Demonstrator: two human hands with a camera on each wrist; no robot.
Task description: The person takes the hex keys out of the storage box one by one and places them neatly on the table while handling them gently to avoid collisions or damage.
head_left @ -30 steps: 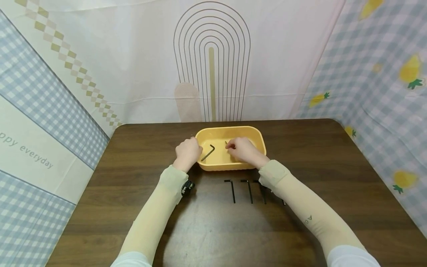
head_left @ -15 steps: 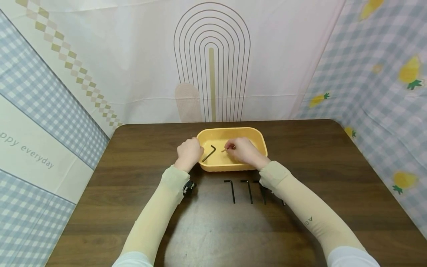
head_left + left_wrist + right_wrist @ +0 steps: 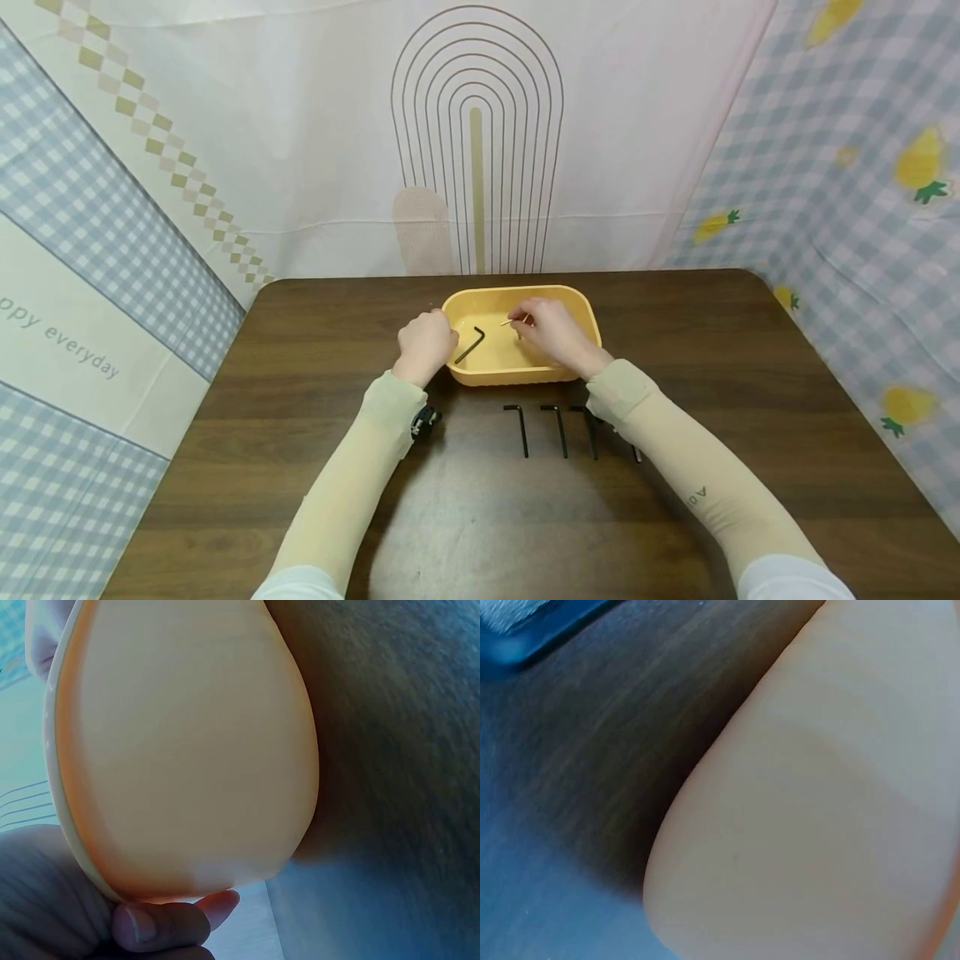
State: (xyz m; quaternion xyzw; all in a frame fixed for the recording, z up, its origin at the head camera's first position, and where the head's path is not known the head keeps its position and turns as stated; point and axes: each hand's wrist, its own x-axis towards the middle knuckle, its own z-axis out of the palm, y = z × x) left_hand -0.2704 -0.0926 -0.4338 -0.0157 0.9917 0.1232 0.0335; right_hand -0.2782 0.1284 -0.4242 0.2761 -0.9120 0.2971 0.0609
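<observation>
My left hand (image 3: 427, 340) grips the left end of a yellow plastic box (image 3: 510, 375). In the left wrist view the box's smooth outer wall (image 3: 187, 750) fills the middle, with curled fingers (image 3: 161, 926) at its end. Over the box's right half, my right hand (image 3: 551, 329) pinches a thin hex key (image 3: 507, 322) whose pale, coppery end sticks out to the left. The rest of that key is hidden by the fingers. A black hex key (image 3: 470, 345) lies in the box near the left hand. The right wrist view shows only the box's outside wall (image 3: 795, 825), not the hand.
In front of the box, black hex keys lie in a row on the dark wooden table (image 3: 480, 517): one at left (image 3: 522, 432), a second key (image 3: 560, 432), a third key (image 3: 591, 433), and another key (image 3: 637, 455) partly under the right forearm. Patterned cloth (image 3: 330, 150) hangs behind.
My right hand has lifted slightly within the box, and the thin hex key between its fingers now shows more. The left hand stays at the box's left end.
</observation>
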